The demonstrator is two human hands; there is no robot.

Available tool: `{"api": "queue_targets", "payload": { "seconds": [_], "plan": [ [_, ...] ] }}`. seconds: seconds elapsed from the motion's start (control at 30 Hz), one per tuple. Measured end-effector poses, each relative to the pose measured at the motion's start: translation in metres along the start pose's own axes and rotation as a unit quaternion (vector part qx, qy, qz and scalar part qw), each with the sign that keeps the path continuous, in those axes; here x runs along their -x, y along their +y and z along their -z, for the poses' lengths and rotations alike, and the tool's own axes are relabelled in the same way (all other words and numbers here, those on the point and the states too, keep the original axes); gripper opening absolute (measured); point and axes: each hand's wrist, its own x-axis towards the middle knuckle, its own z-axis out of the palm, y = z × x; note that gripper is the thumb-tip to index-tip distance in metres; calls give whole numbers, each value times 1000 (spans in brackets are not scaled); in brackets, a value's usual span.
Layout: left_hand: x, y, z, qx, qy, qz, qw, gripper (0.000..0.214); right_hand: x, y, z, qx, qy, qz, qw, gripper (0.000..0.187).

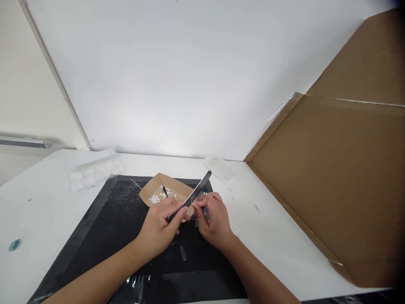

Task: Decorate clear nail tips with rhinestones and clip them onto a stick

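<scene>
My left hand (pixel 161 226) grips a dark nail file (pixel 201 184), slanted up to the right. Close beside the file, my right hand (pixel 215 217) is closed in a pinch. What its fingertips hold is too small and hidden to make out. Below the hands, a clear false nail tip (pixel 183 253) lies on the black mat (pixel 104 236). Just behind them is a brown paper tray (pixel 150 185) with small white pieces and a thin black item (pixel 164 190) in it. The left hand and file cover part of the tray.
A clear plastic compartment box (pixel 95 173) stands at the back left. At the back right lies a translucent lid or dish (pixel 221 169). A cardboard panel (pixel 329 177) rises along the right side. White pads (pixel 234 228) lie beside my right wrist, and a teal smear (pixel 14 245) marks the left tabletop.
</scene>
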Motion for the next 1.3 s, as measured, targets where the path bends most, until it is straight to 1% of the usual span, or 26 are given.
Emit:
{"api": "queue_targets", "payload": {
  "seconds": [0.03,0.17,0.3,0.33,0.43,0.47,0.6,0.67,0.73,0.9,1.03,1.07,1.2,1.3],
  "plan": [
    [0,0,0,-1,0,2,1000,37,0,0,0,6,0,-1,1000,15],
    [0,0,0,-5,5,-1,1000,35,-1,-2,-1,33,38,-30,998,15],
    [1,-1,-1,-1,0,-8,1000,35,-1,-3,-2,16,7,1,1000,15],
    [1,-1,-1,3,-1,-3,1000,35,-1,-3,-2,20,9,4,1000,15],
    [2,-1,-2,14,2,10,1000,35,-2,-3,-1,36,43,-11,998,17],
    [2,-1,-2,13,3,7,1000,35,-2,-4,-1,32,41,-12,999,17],
    [0,0,-1,-8,4,-7,1000,36,-1,-9,-1,28,0,-15,999,17],
    [-1,1,0,-13,3,-8,1000,36,-2,-10,-2,42,16,-31,998,17],
    [-1,1,0,-21,7,-15,1000,36,-2,-11,-2,40,33,-33,998,16],
    [-1,0,1,-42,7,-30,999,34,-2,-9,-2,10,-8,7,1000,16],
    [0,-1,0,-35,7,-23,999,36,-3,-10,-2,46,32,-19,998,16],
    [0,-1,0,-39,8,-20,999,36,-4,-11,-2,46,31,-28,998,17],
    [-1,-1,1,-51,6,-19,998,36,-5,-13,-2,27,-9,-38,999,19],
    [-1,0,1,-49,6,-21,999,36,-6,-12,-1,42,10,-46,998,18]
  ]
}}
